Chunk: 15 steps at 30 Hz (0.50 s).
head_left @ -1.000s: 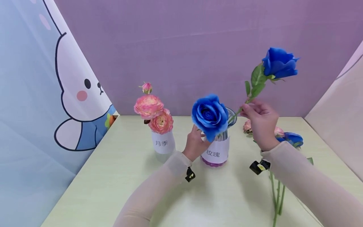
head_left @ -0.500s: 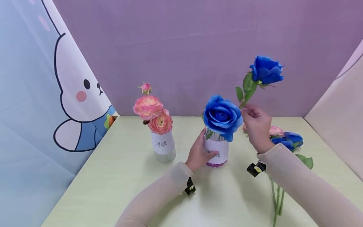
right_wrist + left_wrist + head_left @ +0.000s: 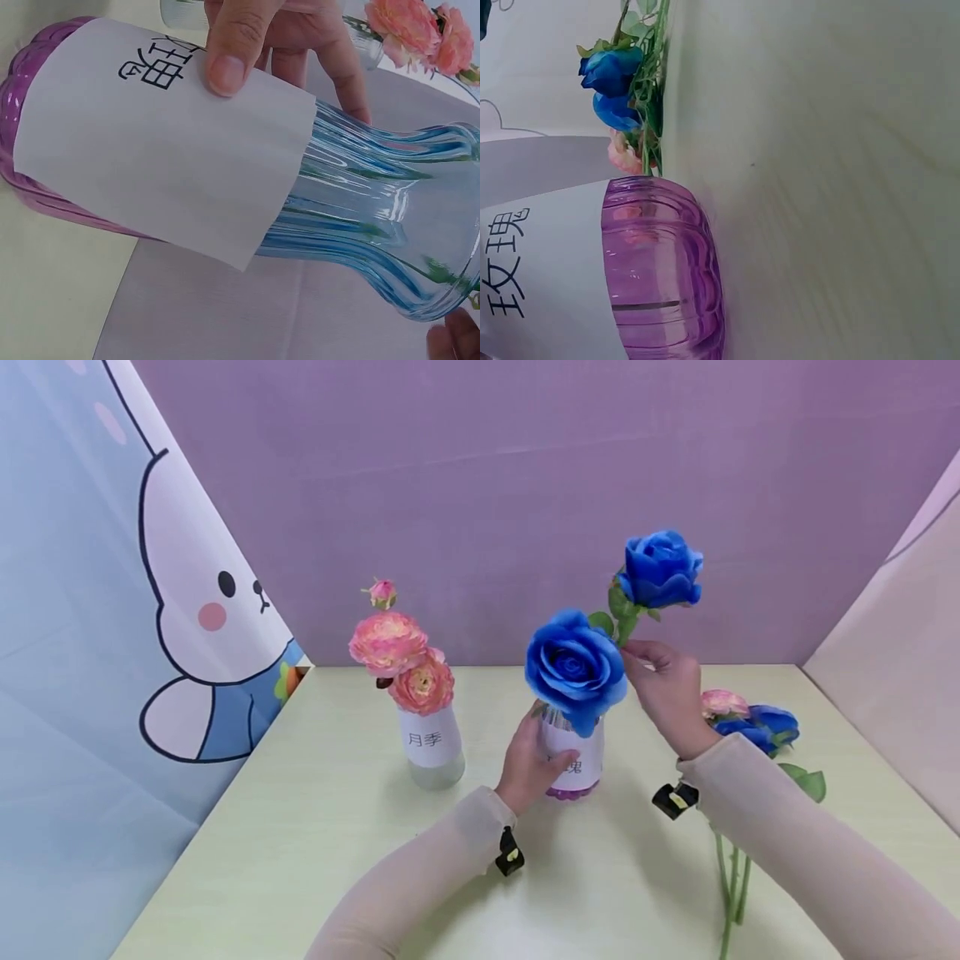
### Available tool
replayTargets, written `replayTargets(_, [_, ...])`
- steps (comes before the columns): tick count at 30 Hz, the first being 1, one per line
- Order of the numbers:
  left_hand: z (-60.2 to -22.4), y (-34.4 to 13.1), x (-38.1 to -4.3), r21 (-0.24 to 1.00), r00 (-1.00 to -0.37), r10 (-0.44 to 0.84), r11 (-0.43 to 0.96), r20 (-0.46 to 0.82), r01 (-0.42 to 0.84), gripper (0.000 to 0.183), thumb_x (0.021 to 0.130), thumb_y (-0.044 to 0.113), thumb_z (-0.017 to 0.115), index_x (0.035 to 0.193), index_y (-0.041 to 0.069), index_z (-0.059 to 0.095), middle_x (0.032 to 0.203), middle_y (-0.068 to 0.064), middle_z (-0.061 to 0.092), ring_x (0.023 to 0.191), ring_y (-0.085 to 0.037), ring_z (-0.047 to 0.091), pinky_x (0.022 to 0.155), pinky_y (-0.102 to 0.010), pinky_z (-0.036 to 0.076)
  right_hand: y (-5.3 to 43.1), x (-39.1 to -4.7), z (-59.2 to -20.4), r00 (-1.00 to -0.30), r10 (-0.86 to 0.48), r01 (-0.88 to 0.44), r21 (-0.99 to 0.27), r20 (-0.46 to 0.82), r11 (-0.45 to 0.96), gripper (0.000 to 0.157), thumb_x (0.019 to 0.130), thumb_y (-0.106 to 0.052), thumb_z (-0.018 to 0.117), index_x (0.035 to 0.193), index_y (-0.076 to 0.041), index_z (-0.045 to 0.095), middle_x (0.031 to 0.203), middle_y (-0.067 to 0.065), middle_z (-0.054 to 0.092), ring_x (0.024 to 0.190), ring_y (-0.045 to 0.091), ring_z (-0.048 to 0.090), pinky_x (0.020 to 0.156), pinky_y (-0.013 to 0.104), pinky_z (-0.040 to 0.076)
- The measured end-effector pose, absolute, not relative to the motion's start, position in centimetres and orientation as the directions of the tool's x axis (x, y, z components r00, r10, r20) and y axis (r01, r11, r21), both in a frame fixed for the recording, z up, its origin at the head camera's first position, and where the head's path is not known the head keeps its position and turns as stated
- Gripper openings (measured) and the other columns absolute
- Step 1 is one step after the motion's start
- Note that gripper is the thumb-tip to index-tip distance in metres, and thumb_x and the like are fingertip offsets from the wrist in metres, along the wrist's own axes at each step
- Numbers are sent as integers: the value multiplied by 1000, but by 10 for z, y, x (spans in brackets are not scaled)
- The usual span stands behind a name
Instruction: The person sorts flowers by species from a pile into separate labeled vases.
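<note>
My left hand (image 3: 525, 762) grips a glass vase (image 3: 572, 793) with a white paper label, its thumb across the label's front. In the right wrist view the vase (image 3: 375, 180) has a purple base and a flared bluish neck with green stems inside. One large blue rose (image 3: 573, 664) stands in it and covers its mouth in the head view. My right hand (image 3: 667, 697) pinches the stem of a second blue rose (image 3: 662, 570) just below its leaves. That stem's lower part is hidden behind the first bloom. Right fingertips (image 3: 457, 337) show beside the vase rim.
To the left stands another labelled vase (image 3: 437, 772) with pink flowers (image 3: 390, 643). On the table (image 3: 300, 860) at the right lie more blue roses (image 3: 768, 728) and a pink flower (image 3: 724, 703), their stems running toward the front edge. A purple backdrop (image 3: 480, 510) closes off the back.
My right hand has brought the second blue rose left and down toward the vase, turning it more upright. My left hand has shifted down onto the vase's label, and the first bloom has swung about.
</note>
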<state>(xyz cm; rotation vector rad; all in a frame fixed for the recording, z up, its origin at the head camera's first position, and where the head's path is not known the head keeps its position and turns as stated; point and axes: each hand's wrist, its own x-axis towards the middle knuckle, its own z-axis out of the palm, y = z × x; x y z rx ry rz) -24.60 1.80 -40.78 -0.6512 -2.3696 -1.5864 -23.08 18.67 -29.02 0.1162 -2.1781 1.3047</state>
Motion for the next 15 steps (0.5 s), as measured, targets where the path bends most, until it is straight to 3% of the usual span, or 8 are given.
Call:
replayTargets(4, [-407,18,-244,824,-907,232,384,351,417,82,83,16,76,150,17,28,140,-7,48,125,-28,50,100,-48,42,187,-232,-292,-818,237,-332,-766,525,551,21,88,-7,60,97,9,71,101,23,69,101,30,62,78,22,43])
replayTargets(8, [-406,17,-243,834,-926,226,406,304,373,86,85,21,75,153,21,22,144,-6,45,128,-28,47,101,-50,41,190,-231,-297,-840,232,-308,-784,490,539,25,89,-12,61,99,8,70,96,23,69,79,23,64,65,17,46])
replayTargets(11, [-405,16,-244,834,-922,241,399,305,380,85,85,21,74,153,22,22,144,-6,45,129,-28,46,101,-50,41,197,-229,-300,-864,202,-309,-803,461,510,33,92,-24,63,104,6,69,91,13,70,65,11,59,56,16,48])
replayTargets(15, [-405,15,-245,832,-921,256,404,295,379,87,85,20,74,153,23,19,144,-6,44,130,-28,45,102,-50,40,216,-225,-304,-883,165,-328,-828,440,454,36,94,-31,62,106,3,68,86,-13,66,72,1,58,60,13,49])
